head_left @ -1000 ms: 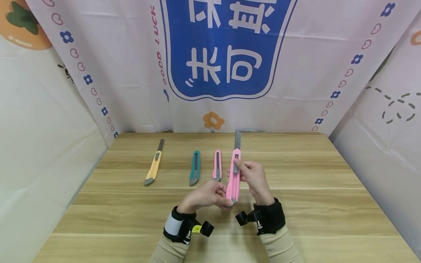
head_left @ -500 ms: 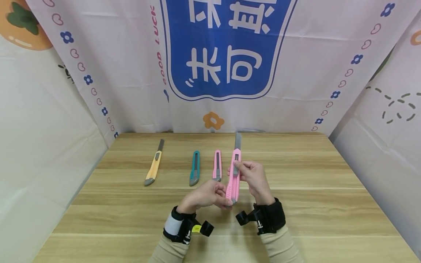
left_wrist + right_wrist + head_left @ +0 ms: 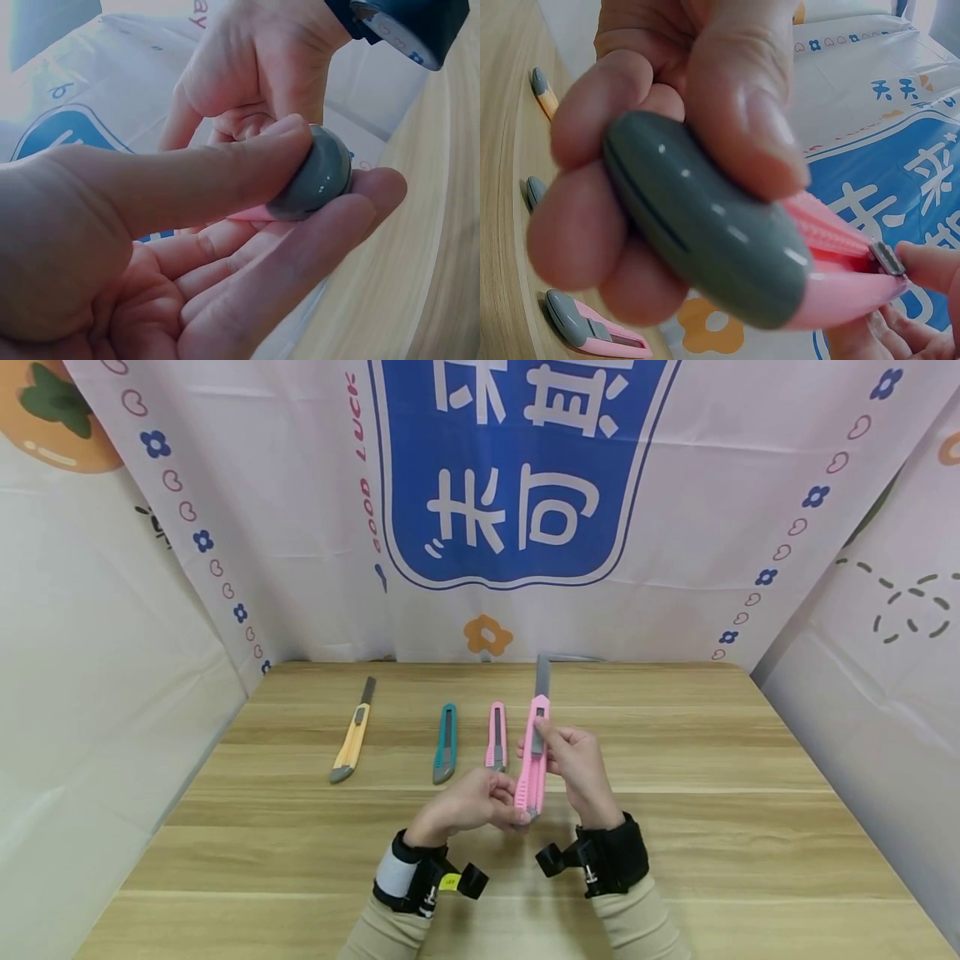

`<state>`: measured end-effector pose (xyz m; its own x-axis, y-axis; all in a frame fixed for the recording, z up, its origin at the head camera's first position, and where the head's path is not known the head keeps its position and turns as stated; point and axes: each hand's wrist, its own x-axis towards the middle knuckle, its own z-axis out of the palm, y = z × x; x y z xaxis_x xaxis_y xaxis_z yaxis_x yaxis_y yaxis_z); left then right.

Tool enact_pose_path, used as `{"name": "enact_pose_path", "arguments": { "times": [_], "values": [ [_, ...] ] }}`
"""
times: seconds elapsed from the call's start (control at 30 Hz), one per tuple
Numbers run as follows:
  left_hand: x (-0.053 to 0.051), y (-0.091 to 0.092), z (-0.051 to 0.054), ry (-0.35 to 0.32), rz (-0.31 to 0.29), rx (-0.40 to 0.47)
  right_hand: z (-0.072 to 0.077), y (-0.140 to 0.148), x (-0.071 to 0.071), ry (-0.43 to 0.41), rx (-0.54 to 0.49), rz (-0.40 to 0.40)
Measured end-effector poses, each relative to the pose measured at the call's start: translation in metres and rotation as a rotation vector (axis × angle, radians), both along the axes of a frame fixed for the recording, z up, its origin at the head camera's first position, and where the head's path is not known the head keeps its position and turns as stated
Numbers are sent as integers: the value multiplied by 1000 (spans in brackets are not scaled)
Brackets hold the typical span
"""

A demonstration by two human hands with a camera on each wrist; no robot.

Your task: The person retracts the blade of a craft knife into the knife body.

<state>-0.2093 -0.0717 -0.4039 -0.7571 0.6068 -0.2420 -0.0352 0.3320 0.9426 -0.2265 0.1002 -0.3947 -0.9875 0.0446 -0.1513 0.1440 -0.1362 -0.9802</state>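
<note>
I see left hand and right hand both got fingers pinching a big pink knife, smaller pink knife just left of it.

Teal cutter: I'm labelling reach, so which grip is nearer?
The left grip, just below-right of the teal cutter; the right grip is farther right, past the small pink cutter.

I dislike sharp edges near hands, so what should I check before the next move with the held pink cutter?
1. Left hand gripping the pink cutter's grey end: ok.
2. Right hand's thumb on the slider: ok.
3. Held blade retracted: not ok, it sticks out.
4. Both hands off that blade: ok.
5. Yellow cutter's blade retracted: not ok.
6. Slider locked: cannot tell.
</note>
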Motion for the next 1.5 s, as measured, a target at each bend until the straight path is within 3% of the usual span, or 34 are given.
{"name": "enact_pose_path", "arguments": {
  "times": [0.7,1.03,1.3,1.5],
  "values": [
    [1,1,4,24,4,-21,3,-2,2,-35,8,13],
    [2,2,3,19,0,-7,3,-2,3,31,-18,5],
    [1,0,2,39,6,-1,1,-3,3,67,-34,51],
    [1,0,2,54,-3,19,0,-4,2,54,-23,37]
  ]
}}
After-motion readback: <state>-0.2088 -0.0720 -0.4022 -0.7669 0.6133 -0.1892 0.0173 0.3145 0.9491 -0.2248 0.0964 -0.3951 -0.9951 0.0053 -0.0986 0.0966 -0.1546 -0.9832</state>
